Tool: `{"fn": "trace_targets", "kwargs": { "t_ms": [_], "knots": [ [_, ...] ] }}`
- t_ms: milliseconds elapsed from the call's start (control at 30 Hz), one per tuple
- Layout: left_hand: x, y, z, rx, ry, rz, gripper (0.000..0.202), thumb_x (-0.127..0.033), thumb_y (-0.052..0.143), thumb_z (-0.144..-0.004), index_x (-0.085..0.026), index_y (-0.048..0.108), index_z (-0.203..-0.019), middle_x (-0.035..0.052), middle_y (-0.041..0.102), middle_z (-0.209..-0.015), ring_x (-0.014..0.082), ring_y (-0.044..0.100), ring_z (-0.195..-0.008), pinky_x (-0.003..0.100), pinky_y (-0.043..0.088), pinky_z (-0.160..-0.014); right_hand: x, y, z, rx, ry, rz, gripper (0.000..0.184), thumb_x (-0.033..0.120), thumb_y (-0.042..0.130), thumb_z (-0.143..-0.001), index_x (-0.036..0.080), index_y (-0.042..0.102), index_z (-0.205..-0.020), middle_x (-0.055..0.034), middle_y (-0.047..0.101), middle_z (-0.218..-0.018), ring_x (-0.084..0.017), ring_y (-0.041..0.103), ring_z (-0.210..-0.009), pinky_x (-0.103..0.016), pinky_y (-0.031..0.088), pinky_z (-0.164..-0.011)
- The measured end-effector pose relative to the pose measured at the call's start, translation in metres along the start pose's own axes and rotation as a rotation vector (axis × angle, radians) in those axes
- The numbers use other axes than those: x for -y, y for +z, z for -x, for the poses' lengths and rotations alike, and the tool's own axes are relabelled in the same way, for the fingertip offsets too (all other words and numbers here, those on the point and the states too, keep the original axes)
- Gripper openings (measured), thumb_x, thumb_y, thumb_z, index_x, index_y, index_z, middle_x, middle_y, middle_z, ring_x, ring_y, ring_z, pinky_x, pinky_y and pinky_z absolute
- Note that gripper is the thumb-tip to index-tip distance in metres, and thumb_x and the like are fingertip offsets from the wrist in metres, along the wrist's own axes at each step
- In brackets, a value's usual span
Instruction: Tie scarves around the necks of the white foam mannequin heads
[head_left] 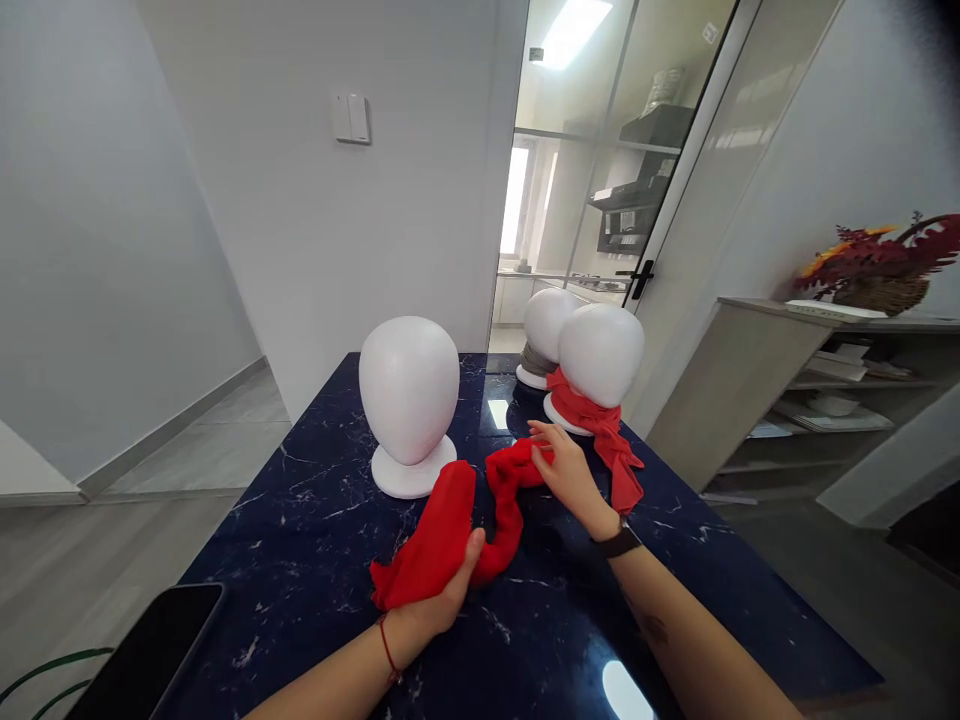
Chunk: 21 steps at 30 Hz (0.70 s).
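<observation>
A bright red scarf (441, 535) lies bunched and curved over the front of the dark table. My left hand (442, 600) grips its near part, thumb on top and the other fingers hidden beneath the cloth. At the scarf's far right end, my right hand (566, 475) has its fingers bent around the fabric; part of that grasp is hidden. Just beyond the scarf stands a bare white mannequin head (409, 390) on a round base. To the right, another white mannequin head (602, 350) wears a coral-red scarf (592, 410) with its ends hanging down.
Behind at the right is a third mannequin head (550, 320) with a grey-brown wrap (536, 365). A black phone (154, 650) rests at the table's (300, 540) left front edge. Beyond stand a glass door (585, 150) and a shelf unit (757, 350) with a flower basket (885, 265).
</observation>
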<state>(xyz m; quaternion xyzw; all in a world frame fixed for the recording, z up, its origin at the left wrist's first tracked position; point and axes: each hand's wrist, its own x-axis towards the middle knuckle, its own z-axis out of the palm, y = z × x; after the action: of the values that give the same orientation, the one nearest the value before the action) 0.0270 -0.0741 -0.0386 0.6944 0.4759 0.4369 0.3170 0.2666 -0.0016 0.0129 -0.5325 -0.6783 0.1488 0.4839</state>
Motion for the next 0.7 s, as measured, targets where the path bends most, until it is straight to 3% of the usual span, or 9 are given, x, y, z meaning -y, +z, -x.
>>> {"fn": "trace_targets", "kwargs": {
  "t_ms": [67, 200, 233, 300, 367, 467, 600, 667, 700],
  "knots": [
    [0.003, 0.001, 0.001, -0.036, 0.026, 0.012, 0.049, -0.051, 0.048, -0.083, -0.024, 0.056, -0.123, 0.0053, 0.068, -0.109, 0.0221, 0.052, -0.119, 0.035, 0.044, -0.102, 0.014, 0.011, 0.007, 0.172, 0.019, -0.323, 0.043, 0.021, 0.053, -0.081, 0.023, 0.050, -0.124, -0.0089, 0.060, -0.115, -0.019, 0.058, -0.107, -0.038, 0.045, -0.095],
    [0.012, -0.004, 0.001, -0.069, 0.065, 0.043, 0.049, -0.053, 0.044, -0.084, -0.023, 0.058, -0.120, 0.0067, 0.069, -0.104, 0.0232, 0.057, -0.113, 0.038, 0.047, -0.099, 0.042, 0.040, 0.032, 0.700, 0.168, -0.748, 0.072, 0.025, 0.069, -0.072, 0.036, 0.035, -0.135, -0.0027, 0.055, -0.125, -0.018, 0.055, -0.112, -0.036, 0.045, -0.093],
    [0.013, -0.006, -0.001, -0.087, 0.077, 0.072, 0.049, -0.054, 0.046, -0.082, -0.022, 0.061, -0.116, 0.0073, 0.070, -0.101, 0.0243, 0.059, -0.109, 0.039, 0.049, -0.096, 0.045, 0.044, 0.037, 0.802, 0.213, -0.770, 0.067, 0.026, 0.070, -0.072, 0.036, 0.040, -0.132, -0.0016, 0.059, -0.119, -0.017, 0.059, -0.104, -0.034, 0.047, -0.088],
    [0.011, -0.012, -0.009, -0.150, 0.087, 0.145, 0.048, -0.055, 0.048, -0.080, -0.022, 0.063, -0.111, 0.0081, 0.070, -0.098, 0.0262, 0.061, -0.103, 0.042, 0.052, -0.090, 0.047, 0.046, 0.040, 0.938, 0.289, -0.751, 0.042, 0.030, 0.068, -0.074, 0.030, 0.058, -0.115, -0.0005, 0.065, -0.098, -0.015, 0.062, -0.082, -0.029, 0.049, -0.075],
    [0.002, -0.021, -0.018, -0.245, 0.078, 0.214, 0.050, -0.054, 0.043, -0.082, -0.021, 0.061, -0.114, 0.0082, 0.069, -0.101, 0.0270, 0.060, -0.105, 0.043, 0.052, -0.090, 0.043, 0.039, 0.037, 0.949, 0.352, -0.734, 0.019, 0.031, 0.069, -0.073, 0.021, 0.068, -0.090, 0.0002, 0.065, -0.079, -0.011, 0.058, -0.064, -0.023, 0.045, -0.061],
    [-0.025, -0.045, -0.025, -0.455, 0.009, 0.343, 0.051, -0.051, 0.037, -0.085, -0.021, 0.057, -0.121, 0.0065, 0.068, -0.105, 0.0273, 0.056, -0.112, 0.044, 0.048, -0.094, 0.032, 0.020, 0.025, 0.818, 0.487, -0.874, 0.019, 0.029, 0.074, -0.066, 0.014, 0.066, -0.074, 0.0016, 0.061, -0.065, -0.008, 0.052, -0.054, -0.019, 0.039, -0.051],
    [-0.051, -0.086, -0.017, -0.574, -0.078, 0.518, 0.043, -0.047, 0.041, -0.083, -0.024, 0.061, -0.114, 0.0034, 0.069, -0.101, 0.0256, 0.058, -0.109, 0.041, 0.049, -0.092, 0.021, 0.005, 0.017, 0.646, 0.587, -1.185, 0.026, 0.026, 0.075, -0.060, 0.014, 0.065, -0.080, 0.0010, 0.061, -0.070, -0.007, 0.052, -0.057, -0.017, 0.041, -0.055],
    [-0.048, -0.101, -0.009, -0.554, -0.219, 0.582, 0.038, -0.043, 0.047, -0.081, -0.021, 0.065, -0.105, 0.0047, 0.070, -0.097, 0.0253, 0.061, -0.104, 0.039, 0.050, -0.088, 0.020, 0.004, 0.016, 0.678, 0.589, -1.260, 0.035, 0.027, 0.074, -0.063, 0.014, 0.065, -0.094, 0.0006, 0.061, -0.074, -0.005, 0.048, -0.055, -0.017, 0.039, -0.053],
    [-0.043, -0.107, -0.004, -0.486, -0.323, 0.559, 0.035, -0.041, 0.051, -0.078, -0.019, 0.067, -0.100, 0.0056, 0.070, -0.095, 0.0251, 0.062, -0.100, 0.038, 0.051, -0.085, 0.021, 0.004, 0.016, 0.719, 0.581, -1.280, 0.041, 0.027, 0.073, -0.065, 0.015, 0.063, -0.103, 0.0011, 0.060, -0.074, -0.004, 0.045, -0.052, -0.018, 0.039, -0.053]
  ]
}}
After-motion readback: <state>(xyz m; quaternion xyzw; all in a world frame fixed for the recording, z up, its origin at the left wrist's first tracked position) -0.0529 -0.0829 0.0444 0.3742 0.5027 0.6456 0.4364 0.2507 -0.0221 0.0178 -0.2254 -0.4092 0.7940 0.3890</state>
